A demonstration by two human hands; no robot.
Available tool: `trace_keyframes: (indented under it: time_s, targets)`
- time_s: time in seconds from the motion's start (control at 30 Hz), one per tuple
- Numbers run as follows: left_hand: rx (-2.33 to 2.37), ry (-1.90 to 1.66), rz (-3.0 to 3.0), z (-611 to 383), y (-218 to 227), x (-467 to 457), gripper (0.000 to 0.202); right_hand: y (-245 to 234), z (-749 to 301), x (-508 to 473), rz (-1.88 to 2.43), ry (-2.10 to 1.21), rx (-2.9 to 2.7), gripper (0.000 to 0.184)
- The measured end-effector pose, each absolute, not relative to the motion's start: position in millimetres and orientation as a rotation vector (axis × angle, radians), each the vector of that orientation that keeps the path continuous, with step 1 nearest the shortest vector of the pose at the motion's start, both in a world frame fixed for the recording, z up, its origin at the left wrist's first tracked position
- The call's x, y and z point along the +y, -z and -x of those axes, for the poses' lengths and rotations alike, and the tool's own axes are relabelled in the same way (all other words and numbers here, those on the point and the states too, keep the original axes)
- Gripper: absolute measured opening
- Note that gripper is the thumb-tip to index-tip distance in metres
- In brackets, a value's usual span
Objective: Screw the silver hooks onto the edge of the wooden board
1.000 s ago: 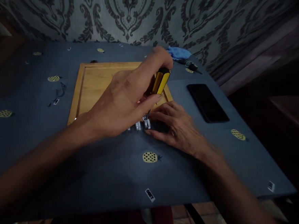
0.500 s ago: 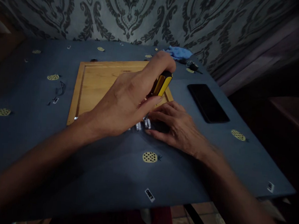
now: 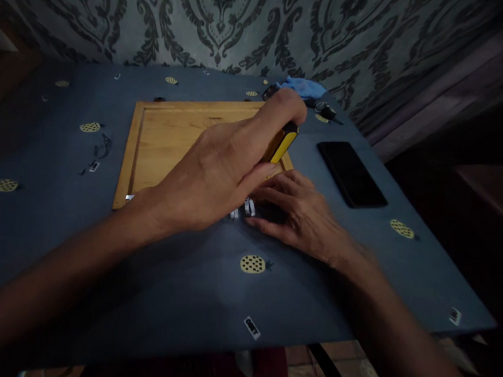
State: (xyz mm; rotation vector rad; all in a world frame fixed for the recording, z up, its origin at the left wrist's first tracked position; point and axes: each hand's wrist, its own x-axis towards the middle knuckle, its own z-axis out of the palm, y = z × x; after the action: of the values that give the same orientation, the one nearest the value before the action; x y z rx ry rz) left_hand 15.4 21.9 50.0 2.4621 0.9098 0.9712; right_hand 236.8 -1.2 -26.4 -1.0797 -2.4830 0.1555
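1. The left hand (image 3: 218,174) is closed around a screwdriver (image 3: 282,146) by its yellow-and-black handle, with the thumb over the top.
2. The screwdriver's long axis is tilted. The handle end leans up, away and to the right, and the shaft points down and towards the person. Its tip is hidden behind the fingers.
3. The right hand (image 3: 304,212) lies flat with its fingers stretched out, pressing on a small dark part (image 3: 247,207) with pale metal ends. The light is too dim to identify the part.
4. The part sits on the blue table (image 3: 185,276), just at the front edge of the wooden board (image 3: 169,137).
5. A black phone (image 3: 351,173) lies to the right, and a blue cloth (image 3: 304,87) lies by the wall.
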Motion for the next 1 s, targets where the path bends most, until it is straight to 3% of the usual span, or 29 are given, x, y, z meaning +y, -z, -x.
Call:
trace_keyframes:
  time_s: [0.2,0.53,1.0]
  targets:
    - [0.861,-0.944,-2.451,-16.8,-50.7,22.9,0.035,26.2,-236.6,-1.6,1.095,-0.172,-2.481,0.046]
    - [0.935,-1.002,-2.487,-23.8,-51.6,20.1,0.016,26.0,-236.5,-1.3,1.097,-0.152,-2.501,0.048]
    - [1.016,-0.811,-2.560,-28.7,-71.3,25.1,0.013,24.9,-236.2,-0.7,1.086,-0.171,-2.505,0.045]
